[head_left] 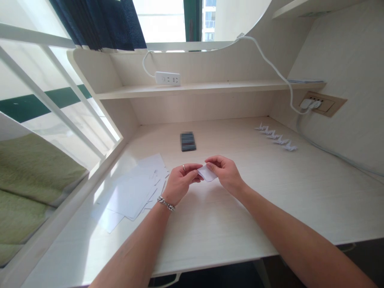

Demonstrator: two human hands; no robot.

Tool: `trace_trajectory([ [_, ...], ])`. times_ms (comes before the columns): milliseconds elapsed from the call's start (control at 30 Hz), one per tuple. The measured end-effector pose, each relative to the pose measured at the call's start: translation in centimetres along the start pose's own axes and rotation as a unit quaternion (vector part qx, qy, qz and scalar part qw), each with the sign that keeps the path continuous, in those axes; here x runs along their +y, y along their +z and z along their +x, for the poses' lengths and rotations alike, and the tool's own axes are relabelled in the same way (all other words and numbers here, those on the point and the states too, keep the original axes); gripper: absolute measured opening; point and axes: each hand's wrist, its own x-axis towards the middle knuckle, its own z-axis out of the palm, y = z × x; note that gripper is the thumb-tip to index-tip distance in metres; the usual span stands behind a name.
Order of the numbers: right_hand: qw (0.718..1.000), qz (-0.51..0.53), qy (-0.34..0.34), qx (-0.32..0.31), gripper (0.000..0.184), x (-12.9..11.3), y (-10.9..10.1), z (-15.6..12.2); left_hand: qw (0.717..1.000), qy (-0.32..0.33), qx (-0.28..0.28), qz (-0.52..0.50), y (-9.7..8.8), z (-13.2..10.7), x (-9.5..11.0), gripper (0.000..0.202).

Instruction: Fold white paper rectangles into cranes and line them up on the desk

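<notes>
A small folded piece of white paper is held just above the desk, between both hands. My left hand, with a ring and a chain bracelet, pinches its left corner. My right hand grips the upper right side between thumb and fingers. To the left lies a loose pile of white paper sheets, some overlapping at angles. Several small folded paper cranes stand in a slanting row at the far right of the desk.
A dark phone-like rectangle, its surface blurred, lies beyond my hands on the pale desk. A white power strip rests on the shelf. White cables run to the wall socket at right. White rails border the left side.
</notes>
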Motion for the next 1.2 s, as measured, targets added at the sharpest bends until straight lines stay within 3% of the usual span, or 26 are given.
trace_trajectory([
  [233, 0.998, -0.053, -0.015, 0.017, 0.026, -0.5, 0.1, -0.4, 0.997, 0.009, -0.006, 0.075, 0.2, 0.0, -0.2, 0.029],
  [400, 0.994, -0.097, -0.019, -0.037, 0.026, -0.2, 0.3, -0.4, 0.997, 0.019, -0.031, 0.074, 0.1, 0.1, -0.5, 0.035],
  [600, 0.995, -0.002, 0.08, -0.061, 0.026, -0.6, 0.0, -0.2, 0.992, 0.064, 0.023, 0.102, -0.5, 0.5, -0.8, 0.047],
  [800, 0.99, 0.05, 0.107, -0.074, 0.026, -0.9, -0.3, -0.1, 0.989, 0.085, -0.016, 0.118, -0.6, 0.5, -1.2, 0.039],
  [1067, 0.963, 0.154, 0.161, -0.149, 0.037, -0.6, -0.5, -0.2, 0.972, 0.086, 0.076, 0.207, -0.2, 0.1, -0.8, 0.021],
  [1200, 0.958, 0.155, 0.176, -0.167, 0.036, -0.5, -0.6, -0.3, 0.961, 0.1, 0.1, 0.237, 0.1, -0.1, -0.6, 0.018],
])
